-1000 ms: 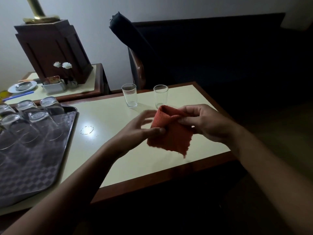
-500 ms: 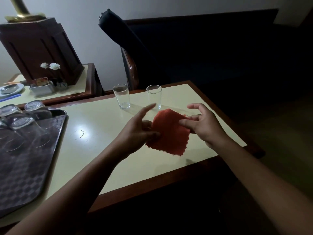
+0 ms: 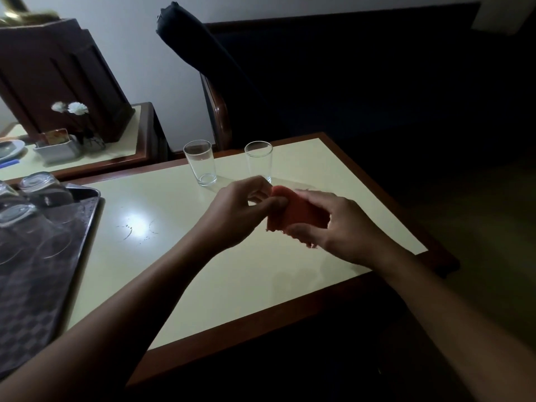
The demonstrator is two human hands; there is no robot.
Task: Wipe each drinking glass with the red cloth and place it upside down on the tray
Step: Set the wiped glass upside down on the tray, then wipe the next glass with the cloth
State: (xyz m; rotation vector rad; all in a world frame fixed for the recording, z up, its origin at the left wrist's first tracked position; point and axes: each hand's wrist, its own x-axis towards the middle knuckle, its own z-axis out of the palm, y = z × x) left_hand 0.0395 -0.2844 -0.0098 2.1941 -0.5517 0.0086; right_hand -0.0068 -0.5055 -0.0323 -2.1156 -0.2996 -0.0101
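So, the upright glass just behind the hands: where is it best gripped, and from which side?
Probably round its side wall at mid-height, coming from the near side. The glass stands upright, mouth up, apart from the other glass on its left, so fingers can wrap it. The left hand and right hand both grip the red cloth; one must let go first.

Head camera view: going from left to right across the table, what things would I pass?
Tray → upright glass → second upright glass → right hand gripping the red cloth. The left hand overlaps the glasses, so it is left out.
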